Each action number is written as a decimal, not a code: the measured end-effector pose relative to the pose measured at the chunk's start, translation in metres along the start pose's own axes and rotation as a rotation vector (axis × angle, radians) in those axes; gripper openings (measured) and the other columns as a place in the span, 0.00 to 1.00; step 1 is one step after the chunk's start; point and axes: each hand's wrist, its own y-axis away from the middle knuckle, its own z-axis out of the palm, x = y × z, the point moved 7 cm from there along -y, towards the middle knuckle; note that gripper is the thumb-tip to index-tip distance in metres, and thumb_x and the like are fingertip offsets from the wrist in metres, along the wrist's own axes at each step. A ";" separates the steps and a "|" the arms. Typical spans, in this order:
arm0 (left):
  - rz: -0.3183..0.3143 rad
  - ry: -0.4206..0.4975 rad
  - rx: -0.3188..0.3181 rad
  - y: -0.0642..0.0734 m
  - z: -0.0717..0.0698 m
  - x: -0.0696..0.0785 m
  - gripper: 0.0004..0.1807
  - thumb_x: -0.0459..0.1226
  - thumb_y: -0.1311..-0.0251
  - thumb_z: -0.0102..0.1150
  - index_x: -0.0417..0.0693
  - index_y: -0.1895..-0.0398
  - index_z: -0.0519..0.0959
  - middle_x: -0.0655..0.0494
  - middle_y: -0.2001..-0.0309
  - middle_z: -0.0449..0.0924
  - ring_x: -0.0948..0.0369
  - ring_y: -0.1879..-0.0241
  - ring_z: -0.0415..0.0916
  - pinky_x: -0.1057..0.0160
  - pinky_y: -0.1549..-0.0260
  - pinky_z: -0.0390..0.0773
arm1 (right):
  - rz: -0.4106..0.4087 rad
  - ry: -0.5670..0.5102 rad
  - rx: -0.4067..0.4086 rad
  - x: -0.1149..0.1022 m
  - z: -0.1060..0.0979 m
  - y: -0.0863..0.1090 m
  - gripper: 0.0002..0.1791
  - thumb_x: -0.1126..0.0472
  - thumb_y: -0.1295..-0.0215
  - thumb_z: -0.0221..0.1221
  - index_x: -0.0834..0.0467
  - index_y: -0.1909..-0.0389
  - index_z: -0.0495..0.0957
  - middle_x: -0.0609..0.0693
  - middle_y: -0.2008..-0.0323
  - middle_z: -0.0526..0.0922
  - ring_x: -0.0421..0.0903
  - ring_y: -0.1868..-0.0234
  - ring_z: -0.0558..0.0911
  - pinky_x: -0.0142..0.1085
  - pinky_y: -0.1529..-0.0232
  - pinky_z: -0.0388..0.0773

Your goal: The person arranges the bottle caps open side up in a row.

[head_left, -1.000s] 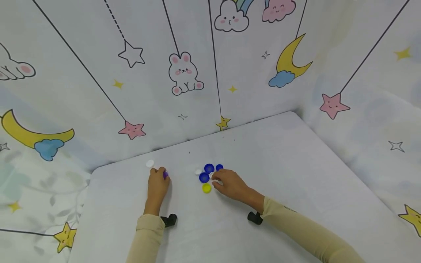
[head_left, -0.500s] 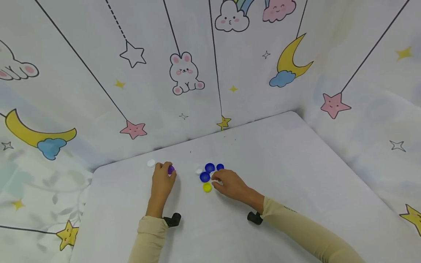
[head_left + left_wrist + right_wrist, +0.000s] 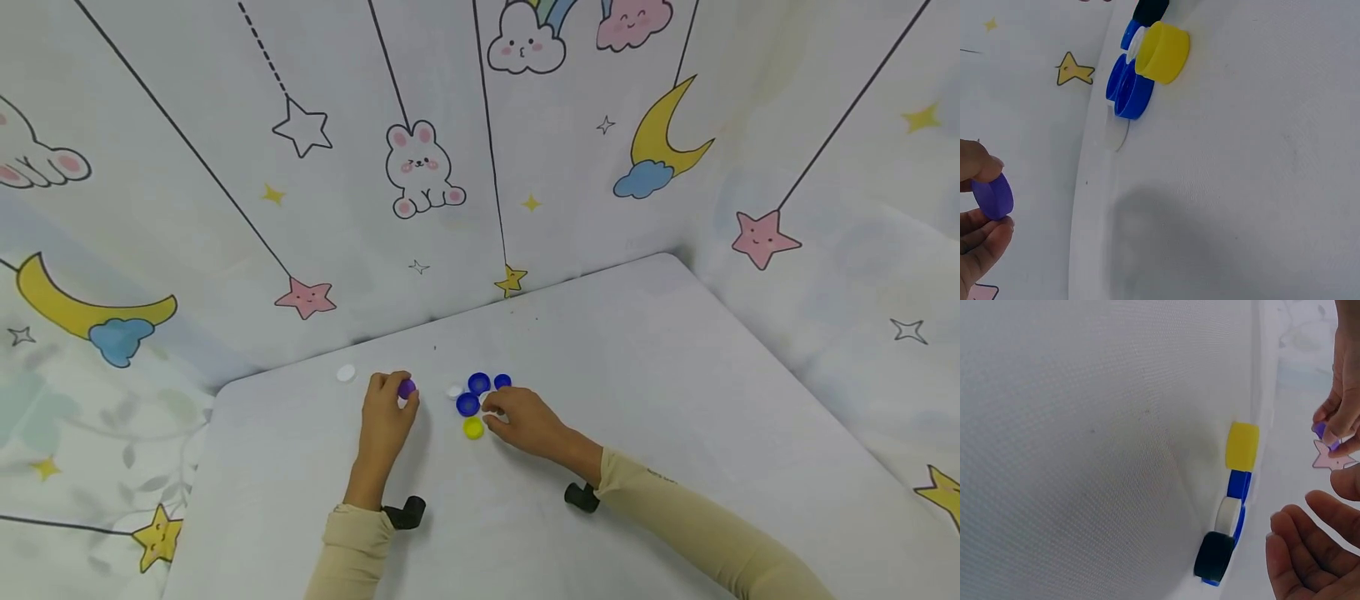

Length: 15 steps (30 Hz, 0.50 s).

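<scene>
My left hand (image 3: 386, 429) pinches a purple bottle cap (image 3: 407, 388) between thumb and fingers, left of a group of caps. Seen from the left wrist, the purple cap (image 3: 997, 199) is held on edge. My right hand (image 3: 528, 425) rests beside the group, its fingers loosely bent around nothing. In that group are several blue caps (image 3: 468, 404), a yellow cap (image 3: 473, 428) at the near side and a white cap (image 3: 455, 392) at the left. Another white cap (image 3: 1228, 515) and a dark cap (image 3: 1214, 557) show in the right wrist view; the right hand mostly hides them in the head view.
A lone white cap (image 3: 346, 373) lies near the far edge of the white table (image 3: 675, 350), left of the left hand. Walls with printed stars, moons and a rabbit (image 3: 420, 171) border the table. Black wrist-camera mounts (image 3: 405, 512) stick out from both wrists.
My left hand has moved right with the purple cap, away from the lone white cap and toward the group. The right hand has stayed in place.
</scene>
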 end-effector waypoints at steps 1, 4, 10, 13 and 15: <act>0.022 0.010 0.009 0.001 0.000 0.002 0.17 0.28 0.45 0.67 0.37 0.51 0.79 0.41 0.59 0.73 0.49 0.62 0.77 0.52 0.61 0.82 | 0.002 0.002 -0.002 0.000 0.000 0.000 0.07 0.61 0.37 0.63 0.58 0.59 0.83 0.47 0.64 0.84 0.40 0.62 0.80 0.35 0.58 0.80; 0.089 0.032 0.033 0.002 0.002 0.009 0.17 0.27 0.47 0.69 0.37 0.52 0.79 0.43 0.59 0.74 0.51 0.62 0.78 0.54 0.61 0.83 | -0.005 0.005 0.001 0.000 -0.001 0.000 0.07 0.61 0.37 0.63 0.58 0.59 0.83 0.47 0.64 0.84 0.40 0.63 0.80 0.35 0.59 0.80; 0.181 0.095 0.073 0.005 0.004 0.023 0.17 0.25 0.47 0.69 0.37 0.53 0.80 0.45 0.59 0.74 0.54 0.61 0.78 0.57 0.58 0.83 | -0.020 0.000 0.008 0.001 -0.001 0.000 0.07 0.61 0.37 0.64 0.58 0.60 0.83 0.48 0.64 0.84 0.41 0.63 0.81 0.36 0.59 0.81; 0.203 0.112 0.092 0.007 0.006 0.029 0.17 0.26 0.48 0.69 0.38 0.53 0.80 0.45 0.58 0.74 0.55 0.61 0.78 0.59 0.58 0.83 | -0.009 -0.002 0.006 0.003 0.000 0.001 0.07 0.61 0.37 0.64 0.58 0.59 0.83 0.48 0.63 0.85 0.41 0.63 0.81 0.35 0.58 0.81; 0.216 0.126 0.112 0.009 0.006 0.032 0.17 0.26 0.48 0.70 0.37 0.53 0.79 0.45 0.58 0.74 0.56 0.62 0.78 0.59 0.60 0.83 | -0.004 0.002 0.006 0.004 0.000 0.001 0.08 0.61 0.37 0.64 0.58 0.59 0.83 0.47 0.63 0.85 0.40 0.63 0.81 0.35 0.58 0.81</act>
